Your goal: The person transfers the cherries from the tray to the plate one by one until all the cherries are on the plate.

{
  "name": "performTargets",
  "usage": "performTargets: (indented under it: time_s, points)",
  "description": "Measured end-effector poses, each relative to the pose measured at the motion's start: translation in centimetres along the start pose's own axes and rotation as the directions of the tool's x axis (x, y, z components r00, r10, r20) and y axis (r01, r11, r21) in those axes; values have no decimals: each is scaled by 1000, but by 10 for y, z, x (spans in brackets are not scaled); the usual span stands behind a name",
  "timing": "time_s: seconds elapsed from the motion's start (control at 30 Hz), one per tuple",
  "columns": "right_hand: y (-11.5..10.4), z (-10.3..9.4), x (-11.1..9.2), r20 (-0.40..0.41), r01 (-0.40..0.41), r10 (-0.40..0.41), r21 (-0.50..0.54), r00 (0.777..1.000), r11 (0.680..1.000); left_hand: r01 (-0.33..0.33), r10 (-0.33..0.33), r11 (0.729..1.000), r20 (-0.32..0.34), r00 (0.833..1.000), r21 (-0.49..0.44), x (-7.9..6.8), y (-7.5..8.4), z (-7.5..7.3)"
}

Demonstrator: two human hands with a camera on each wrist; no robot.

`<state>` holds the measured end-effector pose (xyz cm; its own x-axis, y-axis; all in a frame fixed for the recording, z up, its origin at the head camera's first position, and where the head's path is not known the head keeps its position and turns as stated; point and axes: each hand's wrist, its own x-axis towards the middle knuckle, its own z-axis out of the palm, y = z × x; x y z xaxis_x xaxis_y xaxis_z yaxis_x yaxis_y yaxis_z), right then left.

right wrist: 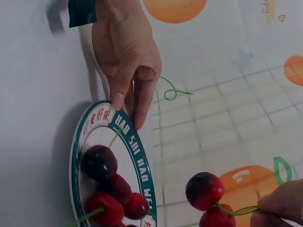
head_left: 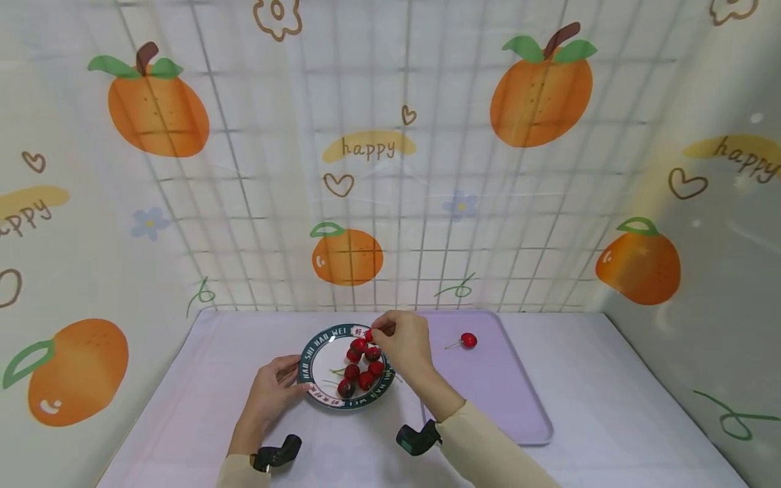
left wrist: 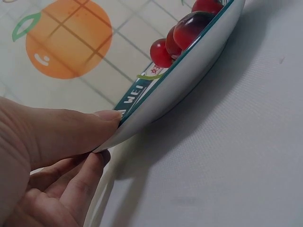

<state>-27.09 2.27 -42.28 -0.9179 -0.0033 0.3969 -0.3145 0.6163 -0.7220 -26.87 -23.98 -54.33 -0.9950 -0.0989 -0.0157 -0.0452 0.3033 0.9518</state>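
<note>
A white plate [head_left: 325, 357] with a dark green lettered rim bears several red cherries [head_left: 365, 380]. My left hand [head_left: 273, 388] grips its near left edge, the thumb [left wrist: 90, 127] over the rim and the fingers underneath. At the far right side of the plate, my right hand [head_left: 405, 342] pinches a green cherry stem [right wrist: 241, 210] between thumb and fingertips. From that stem hangs a dark red cherry [right wrist: 204, 190], and another red cherry [right wrist: 218, 218] shows right below it in the right wrist view, cut off by the frame edge.
A lilac tray [head_left: 488, 400] lies on the white tabletop [head_left: 586, 400] to the right, partly behind my right forearm. On it is one red cherry [head_left: 468, 340] with its stem. A printed curtain [head_left: 390, 203] with oranges stands behind and along both sides.
</note>
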Motion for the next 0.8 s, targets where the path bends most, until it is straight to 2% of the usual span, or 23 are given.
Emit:
performTargets:
  time_s: [0.33, 0.8]
  points:
    - [-4, 25, -4, 79, -33, 28, 66, 997, 997, 1, -1, 1000, 5, 1000, -4, 0, 1, 0]
    - [1, 59, -13, 120, -18, 14, 32, 993, 999, -14, 14, 1000, -7, 1000, 2, 0, 1, 1]
